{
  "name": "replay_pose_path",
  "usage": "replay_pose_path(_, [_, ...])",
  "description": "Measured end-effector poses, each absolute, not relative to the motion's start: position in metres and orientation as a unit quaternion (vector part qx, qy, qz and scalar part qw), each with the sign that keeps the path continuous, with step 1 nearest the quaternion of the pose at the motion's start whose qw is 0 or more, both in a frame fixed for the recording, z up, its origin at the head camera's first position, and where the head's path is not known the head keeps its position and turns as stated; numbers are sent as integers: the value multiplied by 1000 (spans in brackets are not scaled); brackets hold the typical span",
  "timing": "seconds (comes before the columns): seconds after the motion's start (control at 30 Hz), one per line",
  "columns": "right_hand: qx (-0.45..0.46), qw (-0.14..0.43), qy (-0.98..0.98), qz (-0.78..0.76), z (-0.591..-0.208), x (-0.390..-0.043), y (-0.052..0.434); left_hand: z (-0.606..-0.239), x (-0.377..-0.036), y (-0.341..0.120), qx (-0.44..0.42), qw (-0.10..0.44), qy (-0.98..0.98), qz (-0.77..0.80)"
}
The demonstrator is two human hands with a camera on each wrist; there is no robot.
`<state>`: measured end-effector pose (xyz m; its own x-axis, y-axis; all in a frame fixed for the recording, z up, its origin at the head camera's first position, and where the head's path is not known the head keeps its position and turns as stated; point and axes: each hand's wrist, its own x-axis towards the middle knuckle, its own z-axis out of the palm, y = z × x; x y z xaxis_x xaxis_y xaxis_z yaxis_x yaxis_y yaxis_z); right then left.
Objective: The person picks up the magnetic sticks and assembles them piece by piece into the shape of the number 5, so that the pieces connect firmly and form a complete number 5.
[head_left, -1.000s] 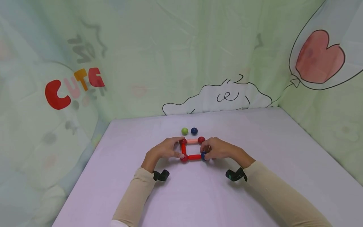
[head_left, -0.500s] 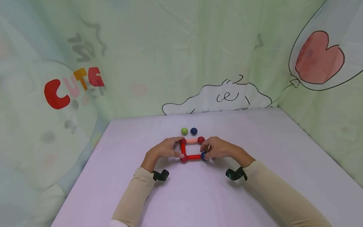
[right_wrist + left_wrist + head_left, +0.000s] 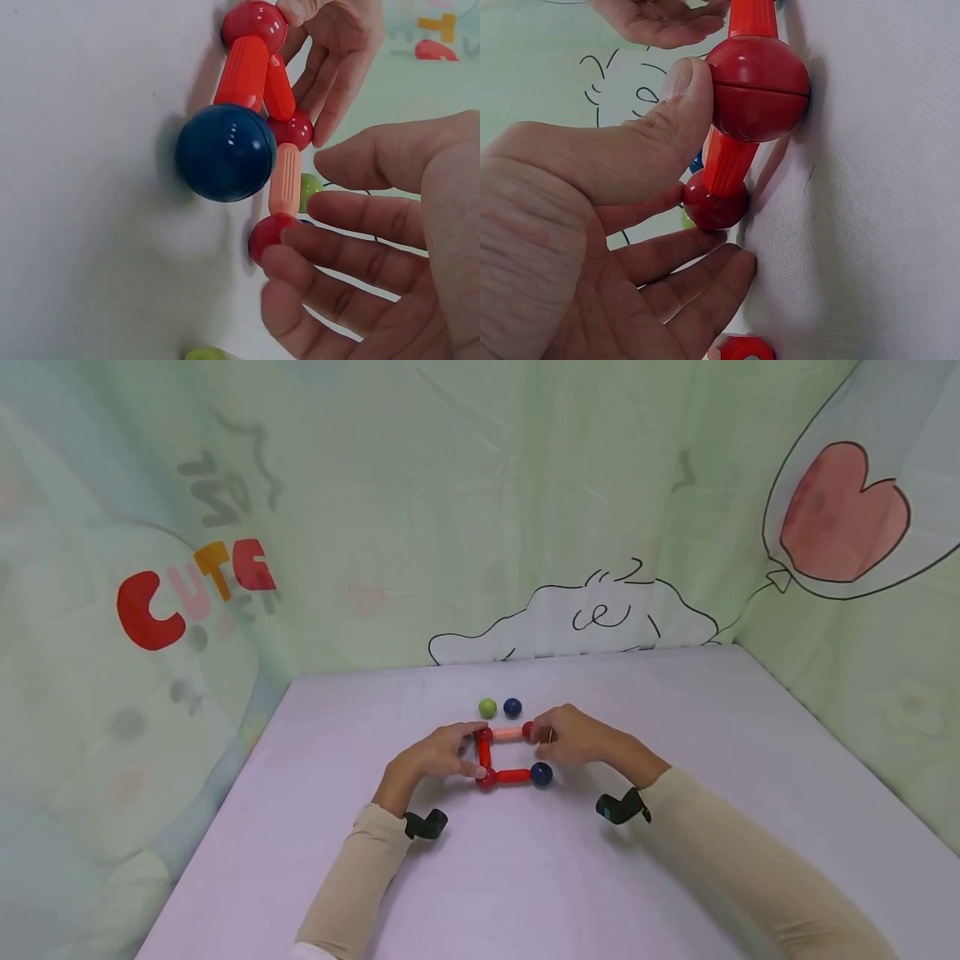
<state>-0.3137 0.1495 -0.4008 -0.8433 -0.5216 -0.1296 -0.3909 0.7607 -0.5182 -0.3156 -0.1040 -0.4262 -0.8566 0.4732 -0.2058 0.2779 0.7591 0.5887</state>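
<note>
On the table lies a three-sided frame of magnetic rods and balls. Its left red rod (image 3: 484,755) joins a near red ball (image 3: 486,778) and a far red ball (image 3: 484,735). My left hand (image 3: 433,753) holds that side, thumb against the near ball and fingers at the far one. From the near ball a second red rod (image 3: 513,776) runs to a dark blue ball (image 3: 226,153). A pink rod (image 3: 284,180) leads to the far-right red ball (image 3: 271,237), which my right hand (image 3: 576,737) touches with its fingers, thumb apart. The frame's right side has no rod.
Behind the frame sit a loose green ball (image 3: 487,707) and a loose dark blue ball (image 3: 512,707). A red piece (image 3: 746,349) shows at the left wrist view's lower edge, a yellow-green piece (image 3: 206,354) at the right's. A printed cloth (image 3: 375,527) hangs behind the table.
My right hand has left the near blue ball and moved away from me to the far-right red ball. The left hand and the frame stay nearly in place.
</note>
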Motion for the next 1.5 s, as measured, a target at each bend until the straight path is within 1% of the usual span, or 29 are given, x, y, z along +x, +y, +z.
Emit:
replay_pose_path(0.13, [-234, 105, 940, -224, -398, -320, 150, -426, -316, -104, 205, 170, 922, 280])
replay_pose_path(0.3, [-194, 75, 961, -184, -399, -324, 157, -425, -316, -106, 220, 163, 921, 278])
replay_pose_path(0.6, [-119, 48, 981, -148, -409, -322, 173, -428, -317, -105, 216, 161, 920, 285])
replay_pose_path(0.83, [-73, 79, 982, -152, -416, -323, 182, -431, -318, -105, 211, 155, 923, 281])
replay_pose_path(1.3, [-76, 87, 973, -198, -422, -315, 183, -430, -320, -106, 216, 144, 925, 276])
replay_pose_path(1.5, [-88, 110, 961, -239, -423, -311, 182, -433, -322, -106, 211, 149, 926, 277])
